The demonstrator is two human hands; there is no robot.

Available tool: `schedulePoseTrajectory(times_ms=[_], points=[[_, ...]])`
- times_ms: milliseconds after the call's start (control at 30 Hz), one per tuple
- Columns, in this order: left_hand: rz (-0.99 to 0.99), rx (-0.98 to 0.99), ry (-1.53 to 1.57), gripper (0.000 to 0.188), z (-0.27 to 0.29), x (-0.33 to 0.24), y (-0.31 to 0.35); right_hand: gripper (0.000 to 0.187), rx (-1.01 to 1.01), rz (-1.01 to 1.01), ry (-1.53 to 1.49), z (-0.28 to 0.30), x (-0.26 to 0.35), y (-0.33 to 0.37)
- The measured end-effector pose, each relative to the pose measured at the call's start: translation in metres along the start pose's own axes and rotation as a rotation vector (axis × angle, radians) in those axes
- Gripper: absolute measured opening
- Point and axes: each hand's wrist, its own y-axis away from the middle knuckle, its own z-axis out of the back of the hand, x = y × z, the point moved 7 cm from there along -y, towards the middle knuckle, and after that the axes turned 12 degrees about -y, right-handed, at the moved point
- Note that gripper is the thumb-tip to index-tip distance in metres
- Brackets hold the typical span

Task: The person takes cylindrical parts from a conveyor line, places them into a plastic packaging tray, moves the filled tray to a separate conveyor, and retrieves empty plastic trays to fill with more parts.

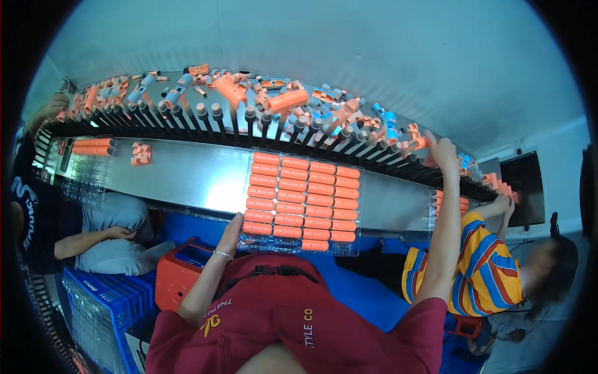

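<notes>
A clear plastic tray lies in front of me, with rows of orange half-round plastic shells in it. My left hand rests along the tray's left edge, its fingers stretched out, with nothing seen in them. At the far right, my right hand reaches over the row of black posts. Its fingers close around an orange plastic shell there, slightly blurred. Other orange shells, such as a large one, sit on or behind the posts.
Black posts run along the metal bench, with orange, blue and grey parts heaped behind. A co-worker in a striped shirt works at right; another person sits at left. Blue crates and a red stool stand below.
</notes>
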Motion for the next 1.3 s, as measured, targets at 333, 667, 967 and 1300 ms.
schedulePoseTrajectory(times_ms=[333, 667, 967, 1300], points=[[0.009, 0.027, -0.043, 0.055, -0.005, -0.009, 0.007, 0.024, -0.239, 0.412, -0.114, -0.020, 0.126, 0.054], [0.038, -0.005, -0.052, 0.058, 0.001, -0.001, 0.000, 0.039, 0.134, 0.737, -0.474, -0.121, 0.101, 0.263], [0.069, 0.017, 0.007, 0.053, 0.004, -0.001, -0.001, 0.041, 0.037, 0.461, -0.361, -0.173, 0.063, 0.320], [0.028, 0.011, -0.025, 0.055, -0.003, -0.012, 0.012, 0.033, -0.528, -0.386, -1.306, -0.066, -0.134, 0.116]])
